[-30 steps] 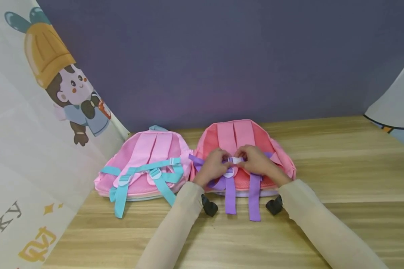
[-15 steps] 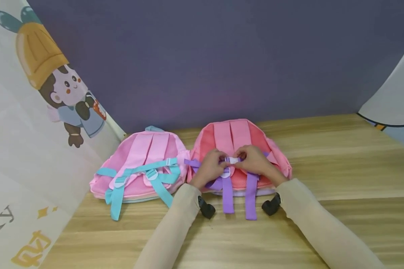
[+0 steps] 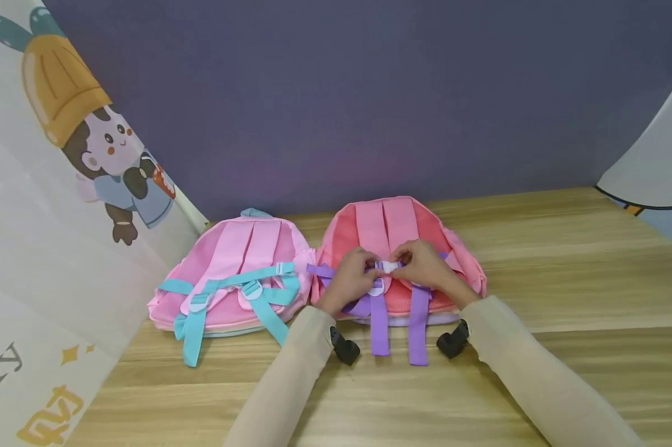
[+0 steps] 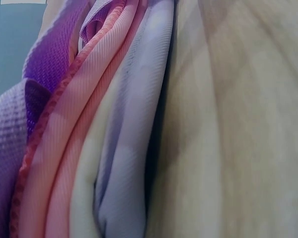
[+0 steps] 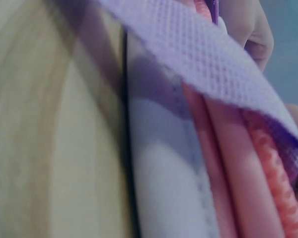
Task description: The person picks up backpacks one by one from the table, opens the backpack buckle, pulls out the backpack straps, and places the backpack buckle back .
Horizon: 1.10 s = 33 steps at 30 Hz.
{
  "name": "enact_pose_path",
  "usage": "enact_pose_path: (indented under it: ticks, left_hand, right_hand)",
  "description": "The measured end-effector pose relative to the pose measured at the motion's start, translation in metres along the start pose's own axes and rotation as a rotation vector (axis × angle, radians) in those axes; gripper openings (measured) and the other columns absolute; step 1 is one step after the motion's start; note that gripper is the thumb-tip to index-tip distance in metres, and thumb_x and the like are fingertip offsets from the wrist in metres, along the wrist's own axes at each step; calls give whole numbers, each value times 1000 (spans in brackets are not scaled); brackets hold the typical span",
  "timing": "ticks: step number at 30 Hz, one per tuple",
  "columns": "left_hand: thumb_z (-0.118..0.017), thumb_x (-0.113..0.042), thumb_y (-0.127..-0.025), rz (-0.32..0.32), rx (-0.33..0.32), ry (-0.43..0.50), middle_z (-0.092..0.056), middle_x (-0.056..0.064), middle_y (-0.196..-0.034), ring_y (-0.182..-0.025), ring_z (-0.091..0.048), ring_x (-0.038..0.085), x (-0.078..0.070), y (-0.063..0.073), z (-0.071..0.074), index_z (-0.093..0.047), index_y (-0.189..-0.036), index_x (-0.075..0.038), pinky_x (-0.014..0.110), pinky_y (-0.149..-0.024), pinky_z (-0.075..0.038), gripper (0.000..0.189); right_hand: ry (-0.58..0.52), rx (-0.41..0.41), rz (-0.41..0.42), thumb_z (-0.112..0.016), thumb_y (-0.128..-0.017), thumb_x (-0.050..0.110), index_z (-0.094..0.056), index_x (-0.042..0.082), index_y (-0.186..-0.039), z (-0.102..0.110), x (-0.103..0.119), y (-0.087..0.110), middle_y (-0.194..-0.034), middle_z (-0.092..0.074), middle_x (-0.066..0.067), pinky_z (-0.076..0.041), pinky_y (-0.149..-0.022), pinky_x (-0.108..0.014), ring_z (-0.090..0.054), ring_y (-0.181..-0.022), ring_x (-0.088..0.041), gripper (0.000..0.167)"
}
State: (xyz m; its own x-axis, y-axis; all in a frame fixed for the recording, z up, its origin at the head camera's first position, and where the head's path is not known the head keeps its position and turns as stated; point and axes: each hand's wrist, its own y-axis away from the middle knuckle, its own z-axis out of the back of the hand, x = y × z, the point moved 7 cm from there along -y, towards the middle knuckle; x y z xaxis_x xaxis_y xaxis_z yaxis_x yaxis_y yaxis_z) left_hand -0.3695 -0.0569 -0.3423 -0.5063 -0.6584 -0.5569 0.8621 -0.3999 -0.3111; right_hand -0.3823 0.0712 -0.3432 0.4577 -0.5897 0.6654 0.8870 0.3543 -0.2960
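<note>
A coral-pink backpack [image 3: 338,233] lies strap side up, with purple webbing straps [image 3: 379,326] hanging over its near edge. Across its middle runs a purple strap with a white buckle [image 3: 389,266]. My left hand [image 3: 354,277] pinches the left end of this buckle, thumb and fingertips together. From the other side my right hand [image 3: 421,266] pinches its right end. In the left wrist view the backpack's layered edge [image 4: 124,173] fills the middle, and the buckle is out of sight. A purple strap [image 5: 208,59] crosses the right wrist view, with parts of the hands behind it.
Left of the coral backpack, its side touching, lies a light pink backpack [image 3: 218,248] with turquoise straps [image 3: 193,335]. Both lie on a wood-grain table [image 3: 565,273]. A dark panel [image 3: 369,93] stands behind, and a printed white curtain [image 3: 28,248] borders the left.
The whole head view has shifted slightly left. Both hands stay at the white buckle, with hardly any movement of the fingers. The backpacks keep their places.
</note>
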Motion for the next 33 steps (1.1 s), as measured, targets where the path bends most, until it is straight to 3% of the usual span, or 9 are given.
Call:
enact_pose_path:
  ticks: [33]
  left_hand:
    - [-70,-12,-85,-52,-29,-34,-60,6,-76,-72,-48,13,-1,-1,-1,-73,-89,-2,20,-65,-39,11]
  right_hand:
    - [-43,-69,-32,-76,-69,3,-72,-1,-84,4,-7,2,-77,-66,-10,-45,-62,-26,-52,-68,-13,16]
